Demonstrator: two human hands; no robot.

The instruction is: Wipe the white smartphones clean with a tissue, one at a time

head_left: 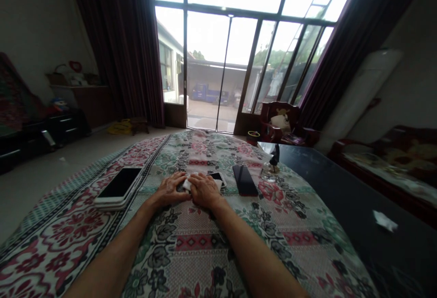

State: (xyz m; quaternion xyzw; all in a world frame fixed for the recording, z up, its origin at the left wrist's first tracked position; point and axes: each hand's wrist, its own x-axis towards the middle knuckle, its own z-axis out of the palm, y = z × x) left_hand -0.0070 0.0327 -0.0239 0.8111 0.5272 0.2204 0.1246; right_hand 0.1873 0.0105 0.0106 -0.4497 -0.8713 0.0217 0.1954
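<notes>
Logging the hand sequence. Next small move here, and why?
Probably shift the white tissue rightward onto the black smartphone. The left hand and right hand both close on the tissue, and that phone lies right beside it, partly under the right hand.

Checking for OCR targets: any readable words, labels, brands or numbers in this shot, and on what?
No readable text in view.
White-framed phone: black screen, nothing to read.
Dark red phone: dark glass, nothing to read.
Small phone by the right hand: nothing legible.
Blue truck outside: too small and blurred to read any markings.
</notes>
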